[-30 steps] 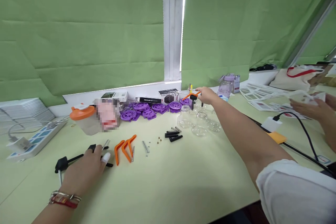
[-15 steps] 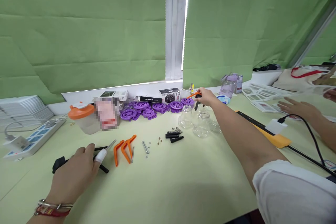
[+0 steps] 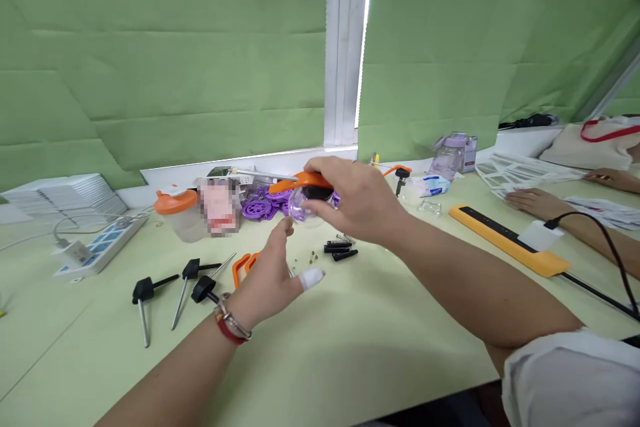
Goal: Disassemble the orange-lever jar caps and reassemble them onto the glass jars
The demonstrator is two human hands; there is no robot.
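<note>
My right hand (image 3: 357, 200) is closed around the orange-handled black top (image 3: 317, 192), with a clear glass jar (image 3: 300, 207) below it. A thin metal rod sticks out from the top to the left. Just below and left of the jar, my left hand (image 3: 273, 273) is open, holding nothing; its thumb has a white wrap. Left of that hand lie several black knobs with metal rods (image 3: 144, 290). Orange handles (image 3: 243, 270) are partly covered by my left hand. Black tubes (image 3: 343, 253) and springs (image 3: 345, 239) lie beneath my right hand, with small brass pieces (image 3: 313, 257) beside them.
Purple slotted parts (image 3: 257, 210) lie at the back behind the jar. An orange-lidded cup (image 3: 180, 213) and a power strip (image 3: 107, 243) stand left. At right are a yellow power strip (image 3: 505, 240), a purple-lidded jar (image 3: 449, 157) and another person's hand (image 3: 530, 203).
My right hand has come back from the rear right toward the middle with the orange-handled top and jar. My left hand has left the black-knobbed parts, moved right and opened. The view has shifted slightly.
</note>
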